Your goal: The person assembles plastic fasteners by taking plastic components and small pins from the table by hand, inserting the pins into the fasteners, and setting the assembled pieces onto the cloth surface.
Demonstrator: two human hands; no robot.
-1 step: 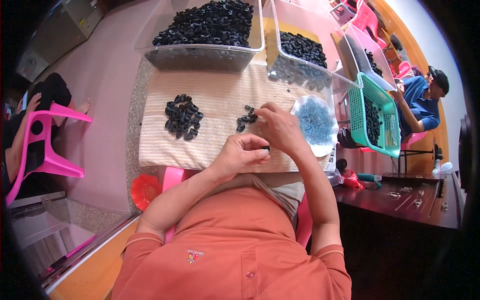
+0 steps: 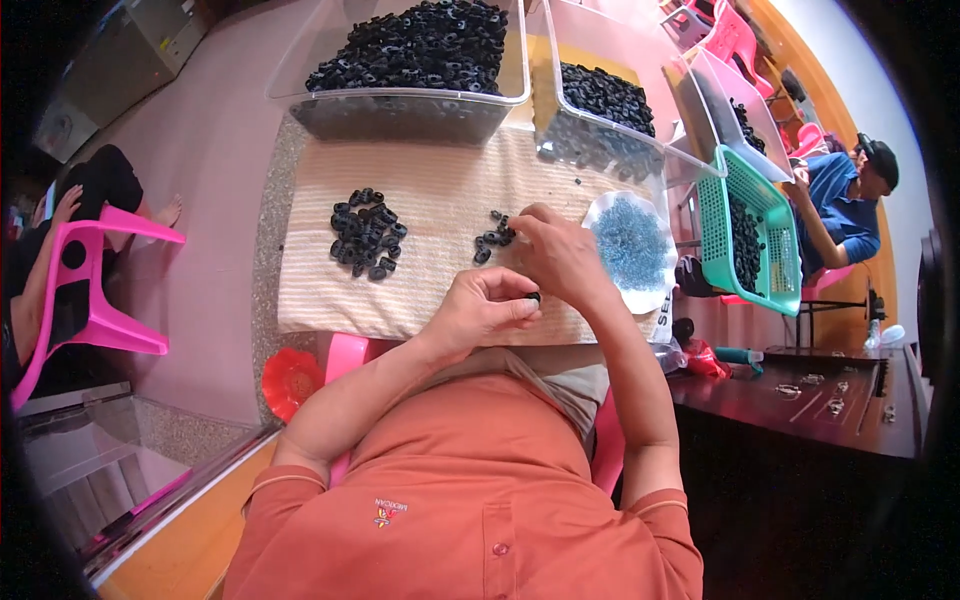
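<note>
On my feed, the left hand pinches a black part — the right hand meets a small cluster, its grip unclear to me.

1. I see one small black part pinched at the left hand's fingertips, mostly covered, so its full shape escapes me.
2. I see a loose cluster of small, rounded black parts lying at mixed angles on the striped cloth, its right edge at the right hand's fingertips; I can't tell whether they touch.
</note>
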